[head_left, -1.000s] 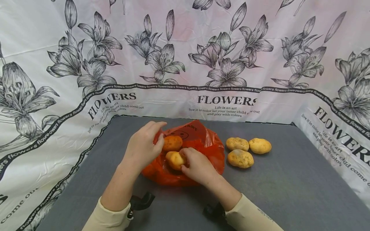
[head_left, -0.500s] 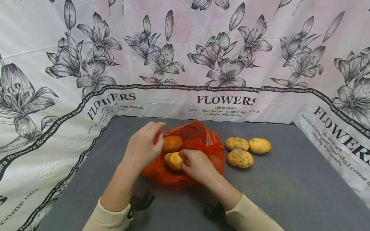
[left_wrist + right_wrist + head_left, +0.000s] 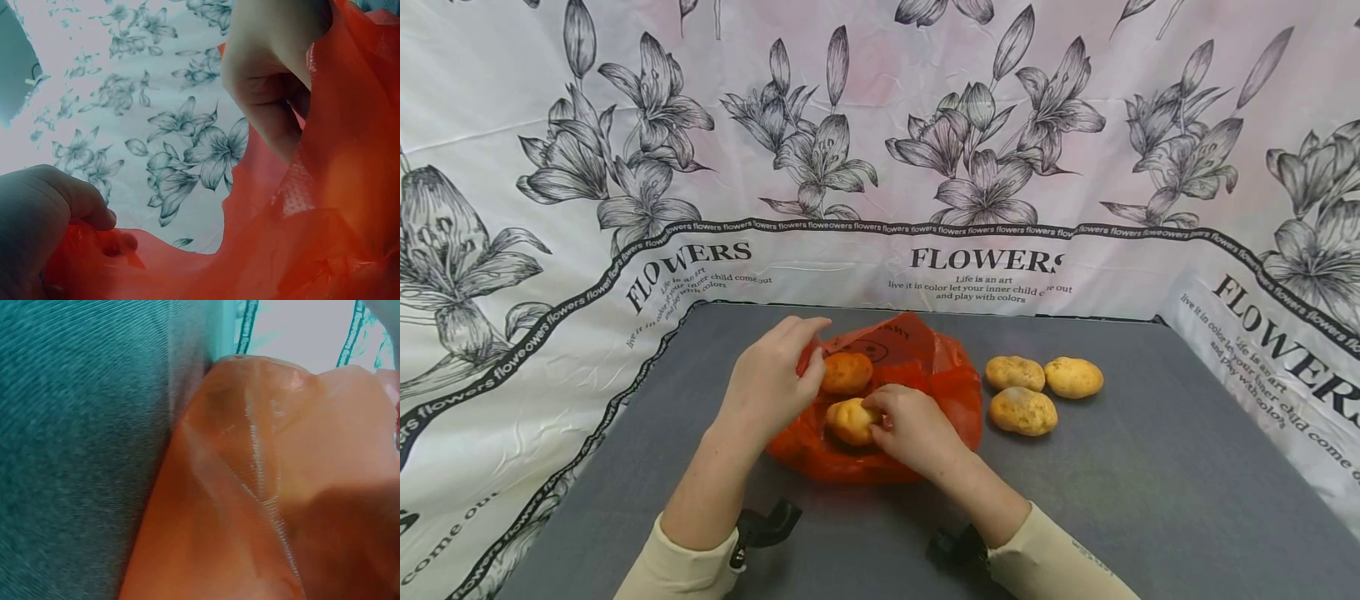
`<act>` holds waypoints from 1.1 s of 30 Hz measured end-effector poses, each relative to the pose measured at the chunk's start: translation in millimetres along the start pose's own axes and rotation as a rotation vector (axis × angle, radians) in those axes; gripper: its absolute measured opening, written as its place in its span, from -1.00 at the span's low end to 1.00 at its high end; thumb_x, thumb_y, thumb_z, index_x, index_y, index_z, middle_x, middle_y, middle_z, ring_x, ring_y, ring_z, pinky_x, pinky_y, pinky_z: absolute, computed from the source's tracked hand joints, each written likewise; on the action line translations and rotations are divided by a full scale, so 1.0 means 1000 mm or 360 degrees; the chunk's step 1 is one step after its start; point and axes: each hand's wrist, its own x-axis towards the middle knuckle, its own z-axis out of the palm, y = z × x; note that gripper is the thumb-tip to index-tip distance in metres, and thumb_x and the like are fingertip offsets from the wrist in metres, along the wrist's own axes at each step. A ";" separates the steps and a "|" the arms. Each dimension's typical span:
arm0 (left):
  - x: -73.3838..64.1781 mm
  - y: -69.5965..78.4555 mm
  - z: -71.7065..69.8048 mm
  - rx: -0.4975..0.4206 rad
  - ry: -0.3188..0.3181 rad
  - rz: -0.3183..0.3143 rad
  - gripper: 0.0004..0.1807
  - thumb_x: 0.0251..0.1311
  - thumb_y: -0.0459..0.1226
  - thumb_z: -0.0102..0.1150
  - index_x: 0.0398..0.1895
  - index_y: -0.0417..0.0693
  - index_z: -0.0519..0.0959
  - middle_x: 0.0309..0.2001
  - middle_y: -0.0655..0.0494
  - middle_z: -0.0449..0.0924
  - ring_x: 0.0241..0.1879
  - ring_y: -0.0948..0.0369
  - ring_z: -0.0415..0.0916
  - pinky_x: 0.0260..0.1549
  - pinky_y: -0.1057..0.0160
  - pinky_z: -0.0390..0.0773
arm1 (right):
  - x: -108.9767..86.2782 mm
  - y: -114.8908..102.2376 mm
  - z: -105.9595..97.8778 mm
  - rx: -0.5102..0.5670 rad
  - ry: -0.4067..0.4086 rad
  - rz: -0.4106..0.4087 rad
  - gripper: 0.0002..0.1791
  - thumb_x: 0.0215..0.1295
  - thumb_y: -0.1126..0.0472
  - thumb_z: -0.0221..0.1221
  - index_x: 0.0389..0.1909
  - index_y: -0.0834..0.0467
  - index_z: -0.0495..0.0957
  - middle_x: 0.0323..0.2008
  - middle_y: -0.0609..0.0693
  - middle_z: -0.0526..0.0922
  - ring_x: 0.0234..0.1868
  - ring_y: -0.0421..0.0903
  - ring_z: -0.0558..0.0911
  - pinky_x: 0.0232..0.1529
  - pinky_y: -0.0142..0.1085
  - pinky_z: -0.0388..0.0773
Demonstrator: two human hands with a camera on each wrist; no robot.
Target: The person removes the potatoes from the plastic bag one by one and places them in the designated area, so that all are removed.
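Note:
A red plastic bag (image 3: 957, 392) lies with its mouth spread wide in the head view. My left hand (image 3: 769, 385) pinches the bag's left edge; thumb and finger meet on the red plastic in the left wrist view. Inside the mouth, my right hand (image 3: 917, 429) grips a yellow potato (image 3: 847, 420) by its right end, with thumb and fingers around it. Behind that one, a second potato (image 3: 847, 372) sits in the bag, tinted orange. In the right wrist view the bag's side (image 3: 250, 487) hides the right hand's fingers.
Three potatoes lie close together right of the bag: one at the back left (image 3: 1015, 373), one at the back right (image 3: 1074, 378) and one in front (image 3: 1024, 411). The grey table (image 3: 1150, 483) meets a flower-printed cloth (image 3: 850, 275) at its back and sides.
My right hand has shifted the gripped potato slightly to the left within the bag. The left hand and the three potatoes outside stay where they were.

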 end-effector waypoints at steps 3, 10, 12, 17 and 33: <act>0.000 0.000 0.000 -0.0002 0.0004 0.0005 -0.64 0.23 -0.42 0.22 0.11 -0.18 0.65 -0.28 0.07 0.57 -0.41 0.18 0.44 -0.45 0.17 0.50 | 0.000 -0.002 -0.004 -0.0018 0.0017 -0.0027 -0.71 0.13 0.29 0.45 -0.10 0.17 0.74 -0.08 -0.02 0.71 -0.17 -0.13 0.66 -0.11 -0.23 0.63; 0.000 -0.001 0.001 -0.0006 -0.0010 0.0002 -0.65 0.25 -0.41 0.20 0.11 -0.16 0.65 -0.26 0.07 0.58 -0.40 0.18 0.43 -0.44 0.18 0.51 | -0.002 -0.010 -0.015 0.0001 0.0062 -0.0050 -0.69 0.13 0.30 0.46 -0.07 0.22 0.74 -0.07 0.01 0.72 -0.21 -0.14 0.66 -0.16 -0.26 0.63; 0.000 -0.001 0.001 -0.0006 -0.0012 0.0000 -0.65 0.26 -0.41 0.20 0.12 -0.16 0.65 -0.25 0.07 0.59 -0.39 0.18 0.44 -0.44 0.18 0.51 | -0.003 -0.011 -0.018 0.0004 0.0070 -0.0049 -0.69 0.13 0.31 0.46 -0.07 0.22 0.74 -0.06 0.01 0.72 -0.21 -0.15 0.65 -0.16 -0.26 0.62; 0.000 -0.001 0.001 -0.0013 -0.0012 -0.0008 -0.65 0.25 -0.42 0.21 0.12 -0.16 0.65 -0.24 0.05 0.60 -0.39 0.18 0.45 -0.44 0.17 0.52 | -0.004 -0.014 -0.025 0.0008 0.0079 -0.0047 -0.70 0.14 0.31 0.46 -0.07 0.20 0.74 -0.06 -0.02 0.72 -0.15 -0.15 0.67 -0.11 -0.25 0.63; 0.000 -0.001 0.000 -0.0011 -0.0007 -0.0014 -0.65 0.24 -0.43 0.22 0.11 -0.18 0.65 -0.26 0.05 0.59 -0.40 0.17 0.44 -0.45 0.17 0.50 | -0.006 -0.019 -0.050 0.0043 0.0115 0.0020 -0.69 0.14 0.34 0.45 -0.06 0.14 0.74 -0.09 -0.08 0.73 -0.11 -0.17 0.69 -0.02 -0.19 0.61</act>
